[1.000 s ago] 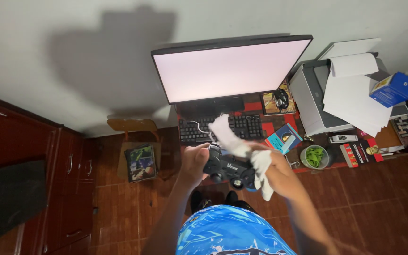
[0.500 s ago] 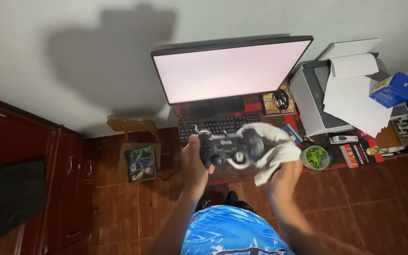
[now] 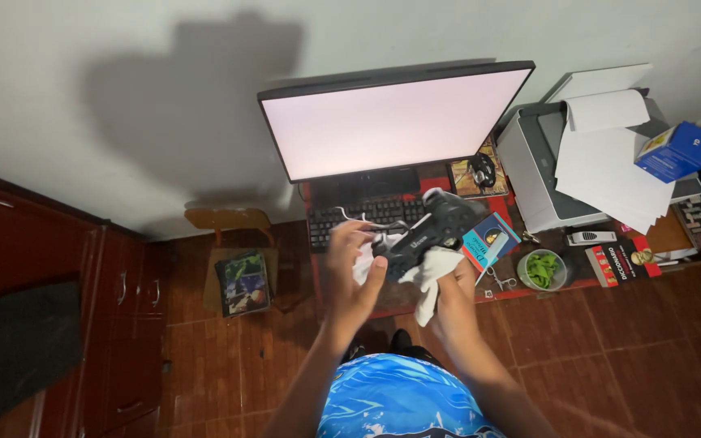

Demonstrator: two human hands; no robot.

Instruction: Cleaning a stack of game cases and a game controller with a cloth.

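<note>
- One wide monitor with a blank pale screen stands at the back of the table, against the wall.
- Right of it sits a grey printer covered with loose white paper; a blue box lies on the sheets.
- Below the screen lies a black keyboard, partly hidden by the hands.
- Left hand is closed around the left end of a black game controller, held tilted above the table's front edge.
- Right hand is under the controller, clamped on a white cloth pressed against its underside.
- Small green-filled bowl stands near the right hand, just beside a blue booklet.
</note>
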